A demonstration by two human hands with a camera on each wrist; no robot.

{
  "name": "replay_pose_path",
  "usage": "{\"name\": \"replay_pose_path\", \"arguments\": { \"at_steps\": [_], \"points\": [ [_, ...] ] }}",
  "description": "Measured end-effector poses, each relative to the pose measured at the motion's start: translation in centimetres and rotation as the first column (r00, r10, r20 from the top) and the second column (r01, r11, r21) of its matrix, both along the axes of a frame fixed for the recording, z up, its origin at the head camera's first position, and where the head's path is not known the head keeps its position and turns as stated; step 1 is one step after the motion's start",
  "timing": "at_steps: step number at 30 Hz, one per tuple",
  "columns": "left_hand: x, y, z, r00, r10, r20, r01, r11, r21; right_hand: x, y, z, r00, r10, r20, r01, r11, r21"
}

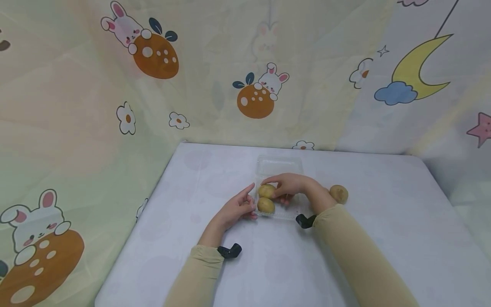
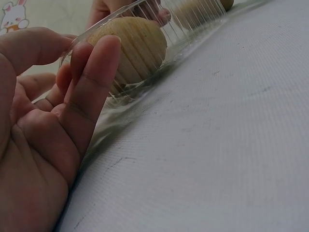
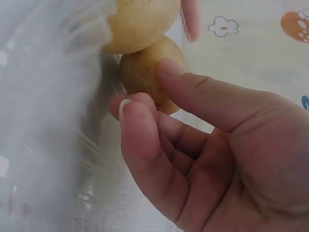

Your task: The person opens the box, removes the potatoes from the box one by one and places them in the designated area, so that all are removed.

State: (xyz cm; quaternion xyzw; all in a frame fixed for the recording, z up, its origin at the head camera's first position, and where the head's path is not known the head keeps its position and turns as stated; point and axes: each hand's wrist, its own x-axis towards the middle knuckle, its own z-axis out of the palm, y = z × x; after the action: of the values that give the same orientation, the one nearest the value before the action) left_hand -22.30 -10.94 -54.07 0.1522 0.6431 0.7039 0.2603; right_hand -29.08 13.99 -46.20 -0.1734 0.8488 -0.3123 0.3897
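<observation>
A clear plastic container (image 1: 285, 213) lies on the table with its lid (image 1: 280, 164) folded back. Two potatoes are in its left part: a rear potato (image 1: 266, 191) and a front potato (image 1: 266, 206). My right hand (image 1: 293, 184) reaches over the container and holds the rear potato between thumb and fingers; the right wrist view shows the thumb (image 3: 186, 84) pressed on it. At the container's left edge, my left hand (image 1: 234, 209) grips the rim, index finger extended. Through the ribbed wall, a potato (image 2: 133, 48) shows close to those fingers in the left wrist view.
Outside the container, beyond my right wrist, another potato (image 1: 339, 194) rests on the white-covered table (image 1: 383, 238). Something behind the wrist beside it is mostly hidden. A printed cloth (image 1: 207, 85) with rabbits hangs behind the table.
</observation>
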Motion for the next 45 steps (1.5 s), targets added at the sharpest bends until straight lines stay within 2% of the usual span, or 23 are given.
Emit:
{"name": "replay_pose_path", "arguments": {
  "at_steps": [10,17,22,27,31,45],
  "points": [
    [0.0,0.1,0.1,1.000,0.006,-0.011,-0.006,1.000,-0.024,0.6,0.4,1.2,0.996,0.007,-0.088,-0.003,0.999,0.050],
    [0.0,0.3,0.3,1.000,0.009,-0.014,-0.009,1.000,-0.023,0.7,1.6,1.3,0.995,-0.011,-0.099,0.012,1.000,0.009],
    [0.0,0.2,0.3,1.000,0.015,-0.015,-0.015,1.000,-0.015,0.6,2.8,1.3,0.995,-0.017,-0.101,0.010,0.998,-0.065],
    [0.1,0.1,0.3,1.000,0.018,-0.012,-0.019,0.999,-0.027,0.8,3.6,1.2,0.988,0.023,-0.152,-0.038,0.994,-0.099],
    [0.1,0.1,0.3,1.000,0.017,-0.009,-0.017,0.999,-0.030,1.0,3.9,1.2,0.981,0.027,-0.191,-0.048,0.993,-0.107],
    [0.0,0.0,0.0,1.000,0.011,0.002,-0.011,1.000,-0.025,2.4,5.5,1.6,0.972,-0.056,-0.228,0.027,0.991,-0.129]
  ]
}}
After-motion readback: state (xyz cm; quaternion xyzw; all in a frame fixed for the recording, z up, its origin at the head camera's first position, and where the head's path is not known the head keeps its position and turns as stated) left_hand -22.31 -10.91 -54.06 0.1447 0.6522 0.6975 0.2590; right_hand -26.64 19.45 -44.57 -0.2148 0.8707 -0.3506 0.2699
